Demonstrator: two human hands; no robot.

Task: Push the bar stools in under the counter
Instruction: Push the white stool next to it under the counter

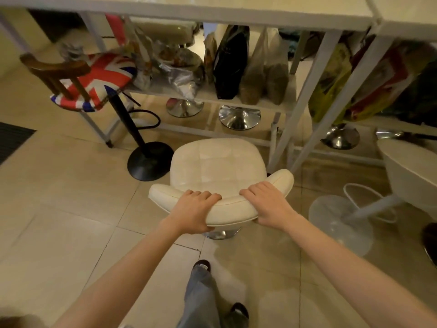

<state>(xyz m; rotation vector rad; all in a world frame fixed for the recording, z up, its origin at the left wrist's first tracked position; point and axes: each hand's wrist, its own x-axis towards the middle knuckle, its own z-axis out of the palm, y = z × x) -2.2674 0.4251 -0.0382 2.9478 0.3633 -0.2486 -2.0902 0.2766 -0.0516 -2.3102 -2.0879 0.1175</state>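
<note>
A cream padded bar stool (217, 166) stands on the tiled floor just in front of the white counter (189, 15). My left hand (192, 210) and my right hand (266, 203) both grip its low curved backrest, fingers over the top edge. Its chrome base (221, 233) shows below the backrest. To the left, a stool with a Union Jack seat (99, 79) and a wooden back sits partly under the counter on a black post and round black base (150, 160). A white stool (409, 166) with a clear round base (340, 223) stands at the right, outside the counter.
A low shelf (212, 94) under the counter holds several bags. Chrome stool bases (239, 117) from the far side rest behind it. White slanted counter legs (305, 100) stand right of the cream stool. My shoes (201, 265) are on the floor behind it. A dark mat (11, 138) lies at the left.
</note>
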